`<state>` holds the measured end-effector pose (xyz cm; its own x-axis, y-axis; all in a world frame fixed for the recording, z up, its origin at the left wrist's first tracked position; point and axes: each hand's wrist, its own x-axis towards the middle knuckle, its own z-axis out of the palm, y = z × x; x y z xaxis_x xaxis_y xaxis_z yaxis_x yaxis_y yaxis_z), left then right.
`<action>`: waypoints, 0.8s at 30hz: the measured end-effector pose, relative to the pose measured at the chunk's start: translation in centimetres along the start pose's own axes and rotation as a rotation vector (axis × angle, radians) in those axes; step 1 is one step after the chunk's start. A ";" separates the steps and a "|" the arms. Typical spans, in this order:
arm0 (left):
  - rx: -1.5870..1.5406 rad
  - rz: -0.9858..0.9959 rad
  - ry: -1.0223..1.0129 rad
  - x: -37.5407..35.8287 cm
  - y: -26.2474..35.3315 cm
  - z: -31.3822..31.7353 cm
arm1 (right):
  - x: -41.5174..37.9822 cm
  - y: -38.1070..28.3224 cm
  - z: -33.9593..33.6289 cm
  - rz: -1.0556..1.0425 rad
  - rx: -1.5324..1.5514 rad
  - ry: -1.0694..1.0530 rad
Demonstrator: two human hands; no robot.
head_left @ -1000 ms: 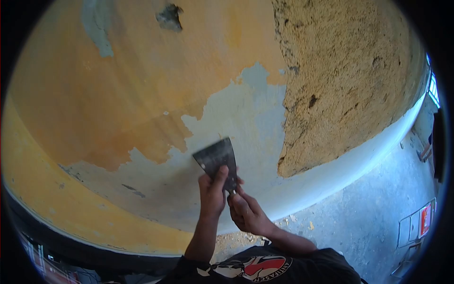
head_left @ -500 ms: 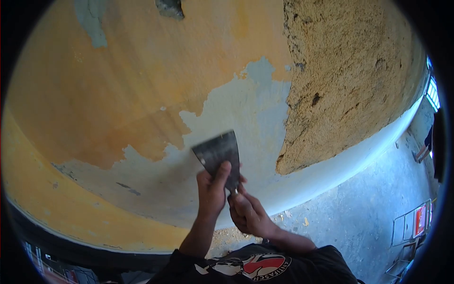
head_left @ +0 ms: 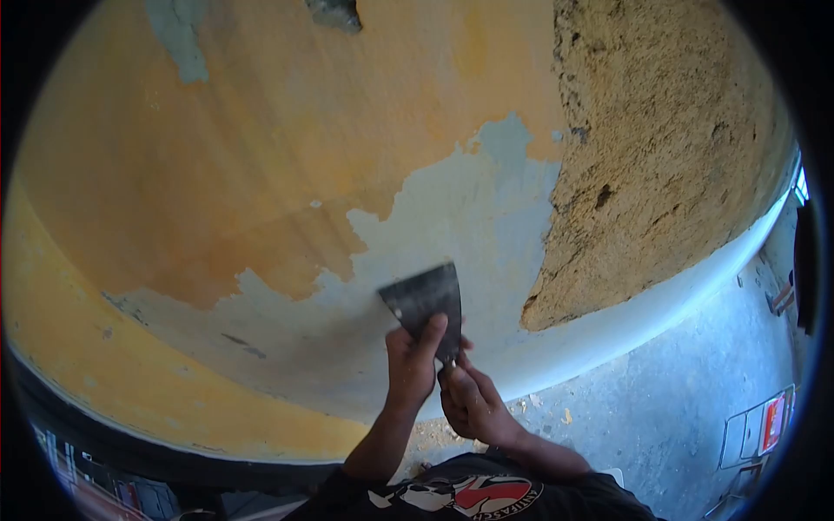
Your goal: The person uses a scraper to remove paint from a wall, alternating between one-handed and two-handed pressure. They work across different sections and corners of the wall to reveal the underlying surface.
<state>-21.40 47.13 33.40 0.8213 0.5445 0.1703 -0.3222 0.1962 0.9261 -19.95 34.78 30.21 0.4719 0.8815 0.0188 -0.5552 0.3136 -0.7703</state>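
Note:
A wide dark metal scraper point(head_left: 426, 300) is held up in front of the wall, its broad edge tilted toward the upper left. My left hand point(head_left: 415, 360) grips the blade from the left, thumb lying on its face. Wrapped round the handle below is my right hand point(head_left: 473, 402), and it hides most of that handle. Behind the blade the wall shows a pale bare patch point(head_left: 486, 217), bordered by a ragged edge of orange paint point(head_left: 261, 130). Whether the blade touches the wall cannot be made out.
Rough brown exposed wall point(head_left: 669, 156) lies to the right. A grey floor point(head_left: 625, 408) with flakes and crumbs runs below. At the lower right stands a metal-framed object with a red panel point(head_left: 771, 423). Part of a person's leg point(head_left: 782, 297) shows at the right edge.
The scraper and both hands sit slightly lower and further right in view. The wall features have also shifted right with the camera. Both hands keep their hold.

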 end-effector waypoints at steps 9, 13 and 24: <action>-0.084 0.024 0.077 -0.6 0.8 -2.8 | 0.7 1.0 1.1 0.115 -0.001 -0.067; -0.140 0.057 0.146 -0.2 3.4 -2.6 | 2.2 -0.7 3.0 0.111 -0.044 -0.099; -0.094 0.095 0.091 -0.2 5.8 -3.7 | 3.0 -1.7 5.1 0.093 -0.069 -0.189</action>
<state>-25.17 51.12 37.47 0.7404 0.6349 0.2208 -0.4427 0.2133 0.8709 -21.13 38.74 34.83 0.2804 0.9580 0.0597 -0.5390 0.2086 -0.8161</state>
